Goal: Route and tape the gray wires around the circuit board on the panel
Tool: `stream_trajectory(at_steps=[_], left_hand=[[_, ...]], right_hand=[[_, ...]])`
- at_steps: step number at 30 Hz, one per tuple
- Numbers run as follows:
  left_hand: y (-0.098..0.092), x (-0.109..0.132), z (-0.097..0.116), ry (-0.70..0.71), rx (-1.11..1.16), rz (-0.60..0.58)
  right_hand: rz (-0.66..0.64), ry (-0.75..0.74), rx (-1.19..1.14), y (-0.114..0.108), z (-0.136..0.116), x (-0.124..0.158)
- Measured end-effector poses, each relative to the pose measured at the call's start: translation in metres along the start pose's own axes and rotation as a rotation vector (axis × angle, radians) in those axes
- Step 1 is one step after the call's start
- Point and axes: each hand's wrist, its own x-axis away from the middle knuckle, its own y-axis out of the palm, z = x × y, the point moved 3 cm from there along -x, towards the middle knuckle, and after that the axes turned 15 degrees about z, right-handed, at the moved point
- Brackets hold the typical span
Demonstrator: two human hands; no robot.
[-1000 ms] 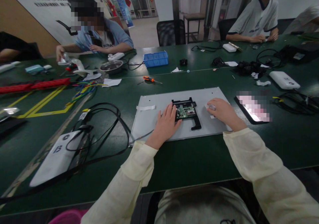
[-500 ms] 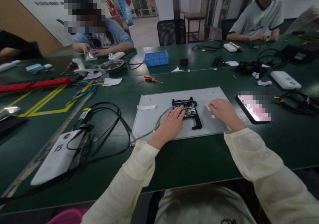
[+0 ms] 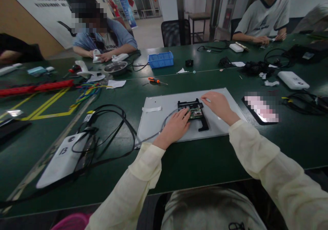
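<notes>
A black plastic frame [image 3: 204,123] with a green circuit board [image 3: 196,113] in it lies on a pale grey panel [image 3: 153,120]. My left hand [image 3: 176,125] rests on the board's left side with its fingers stretched out, and a thin grey cable [image 3: 164,122] runs out from beside it. At the frame's upper right corner, my right hand [image 3: 215,103] has thumb and forefinger pinched together. Whatever sits between those fingertips is too small to make out. A strip of white tape [image 3: 151,109] is stuck on the panel's left part.
A phone [image 3: 260,110] lies right of the panel, and an orange screwdriver [image 3: 155,80] lies beyond it. To the left are a white device marked B [image 3: 61,160] and looped black cables [image 3: 123,120]. A blue basket [image 3: 161,60] stands farther back. Other people sit across the table.
My right hand has moved left, from the small white labels on the panel's right side to the frame's upper right corner. My left hand has stayed on the board.
</notes>
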Motion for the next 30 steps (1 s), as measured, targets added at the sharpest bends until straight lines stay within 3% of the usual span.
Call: stream_trajectory(at_steps=[5,11,21,30], left_hand=[[0.0,0.0,0.0,0.004,0.009,0.014],[-0.002,0.001,0.001,-0.009,0.025,0.008],[-0.003,0.002,0.001,-0.029,0.027,-0.02],[-0.003,0.001,0.0,-0.024,0.032,-0.029]], right_hand=[[-0.068,-0.105,-0.041,0.035,-0.024,-0.025],[-0.14,-0.168,-0.088,0.063,-0.032,-0.039],[-0.237,-0.112,-0.167,0.075,-0.022,-0.031],[-0.199,-0.074,-0.228,0.078,-0.022,-0.031]])
